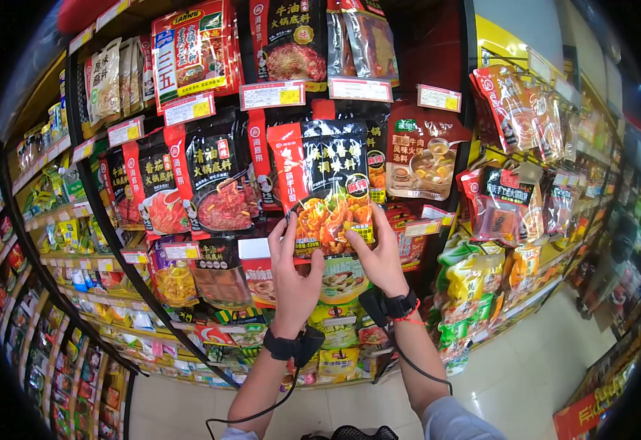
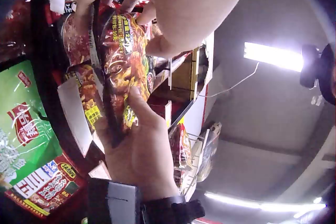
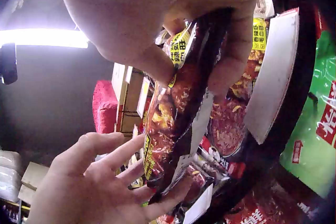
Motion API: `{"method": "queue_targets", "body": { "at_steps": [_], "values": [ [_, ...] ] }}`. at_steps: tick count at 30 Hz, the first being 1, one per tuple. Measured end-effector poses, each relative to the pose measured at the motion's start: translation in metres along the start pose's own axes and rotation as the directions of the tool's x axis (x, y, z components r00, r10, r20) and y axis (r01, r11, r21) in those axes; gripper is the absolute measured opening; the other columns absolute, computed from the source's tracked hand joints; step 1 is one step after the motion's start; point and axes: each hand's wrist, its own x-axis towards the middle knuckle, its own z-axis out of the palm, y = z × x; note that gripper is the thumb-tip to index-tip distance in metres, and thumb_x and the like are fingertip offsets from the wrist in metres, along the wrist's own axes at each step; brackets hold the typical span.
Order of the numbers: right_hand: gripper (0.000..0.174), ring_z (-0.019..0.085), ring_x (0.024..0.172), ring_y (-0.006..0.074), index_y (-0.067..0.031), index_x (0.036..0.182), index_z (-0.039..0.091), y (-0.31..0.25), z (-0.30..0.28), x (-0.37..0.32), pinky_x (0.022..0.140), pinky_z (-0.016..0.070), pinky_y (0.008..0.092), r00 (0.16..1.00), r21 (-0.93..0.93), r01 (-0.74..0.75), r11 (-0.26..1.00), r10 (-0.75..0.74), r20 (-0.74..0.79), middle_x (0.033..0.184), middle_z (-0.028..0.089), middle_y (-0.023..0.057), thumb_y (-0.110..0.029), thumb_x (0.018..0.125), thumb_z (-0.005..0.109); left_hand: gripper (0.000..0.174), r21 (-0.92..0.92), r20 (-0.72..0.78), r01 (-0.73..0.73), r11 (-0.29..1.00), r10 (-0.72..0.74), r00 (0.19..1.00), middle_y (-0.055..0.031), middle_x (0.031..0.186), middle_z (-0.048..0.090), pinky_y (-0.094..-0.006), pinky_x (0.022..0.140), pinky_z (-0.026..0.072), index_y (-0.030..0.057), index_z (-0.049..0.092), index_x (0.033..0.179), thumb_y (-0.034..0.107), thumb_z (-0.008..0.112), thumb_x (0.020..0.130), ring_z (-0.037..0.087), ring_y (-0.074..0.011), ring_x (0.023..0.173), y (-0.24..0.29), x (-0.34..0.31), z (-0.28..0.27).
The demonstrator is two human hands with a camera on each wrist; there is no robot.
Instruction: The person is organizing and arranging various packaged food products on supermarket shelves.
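A black and red seasoning packet (image 1: 331, 191), with noodles or meat pictured on its front, is held upright before the shelves. My right hand (image 1: 380, 257) pinches its lower right corner, thumb on the front and fingers behind. The left hand (image 1: 296, 282) supports the lower left edge with fairly straight fingers, its thumb raised off the front. In the left wrist view, the packet (image 2: 123, 61) lies between the left hand (image 2: 184, 3) and the right hand (image 2: 142, 150). The right wrist view has the packet's bottom edge (image 3: 202, 71) gripped by the right hand (image 3: 157, 19), with the left hand (image 3: 94, 182) beneath.
Behind the packet, hotpot packets (image 1: 221, 183) fill the shelf rows, with price labels (image 1: 273, 95) along the edges. A brown soup packet (image 1: 429, 154) stands to the right. More packets hang on a side rack (image 1: 503, 205). Pale floor tiles (image 1: 511, 381) lie below.
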Motion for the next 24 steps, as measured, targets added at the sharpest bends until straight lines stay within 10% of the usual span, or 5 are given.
{"method": "queue_targets", "body": {
  "at_steps": [24],
  "values": [
    [0.051,0.060,0.104,0.0194,0.0067,0.128,0.045,-0.007,-0.040,0.045,0.090,0.0463,0.0320,0.996,0.035,0.054,0.998,-0.051,-0.073,0.114,0.063,0.0180,-0.011,0.084,0.065,0.060,0.002,0.019,-0.037,0.999,0.037,0.999,-0.0162,0.133,0.043,-0.0357,0.106,0.0326,0.0011,0.043,0.137,0.006,0.064,0.081,0.043,-0.0275,0.125,0.012,0.052,0.037]
  ]
}}
